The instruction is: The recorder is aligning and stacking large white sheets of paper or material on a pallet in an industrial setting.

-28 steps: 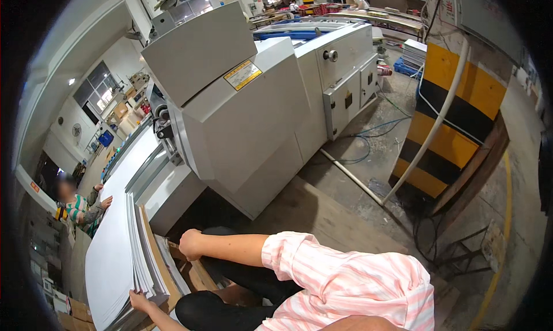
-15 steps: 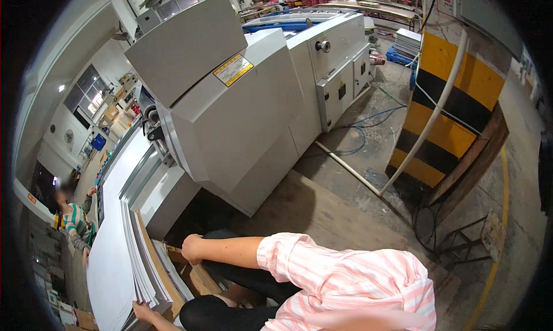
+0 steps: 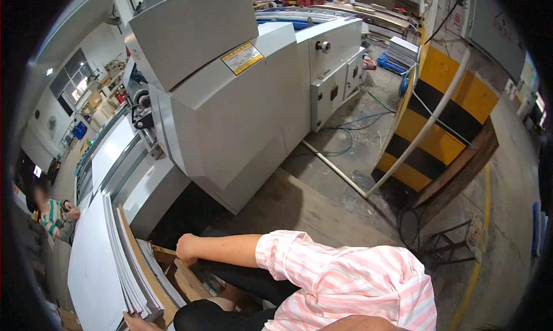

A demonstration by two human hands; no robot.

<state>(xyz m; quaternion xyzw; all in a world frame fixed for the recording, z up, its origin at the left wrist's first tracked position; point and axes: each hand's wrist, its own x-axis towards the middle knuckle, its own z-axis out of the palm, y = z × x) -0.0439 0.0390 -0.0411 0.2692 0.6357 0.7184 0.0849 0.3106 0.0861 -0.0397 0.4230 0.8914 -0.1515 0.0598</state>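
Observation:
My left hand (image 3: 140, 323) is at the near corner of a tall stack of large white sheets (image 3: 99, 267), its fingers closed on the sheet edges. The sheets are fanned slightly apart at that corner. My right hand (image 3: 187, 249) is bent down beside the stack, next to wooden boards (image 3: 187, 282). Its fingers are hidden, so I cannot see whether it grips anything. A brown board (image 3: 141, 256) stands along the stack's right side. Another white sheet (image 3: 114, 149) lies on the machine bed beyond the stack.
A big grey machine (image 3: 236, 118) stands just ahead. Another person (image 3: 55, 216) is beyond the stack at the left. To the right are a yellow-and-black striped pillar (image 3: 443, 112), a slanting pipe (image 3: 426, 132), cables (image 3: 345, 138) on the floor, and a small stool (image 3: 461, 241).
One white sheet now lies apart from the stack, farther along the machine bed. The other person's hand has left the stack's edge. My hands stay in nearly the same places; the view has shifted.

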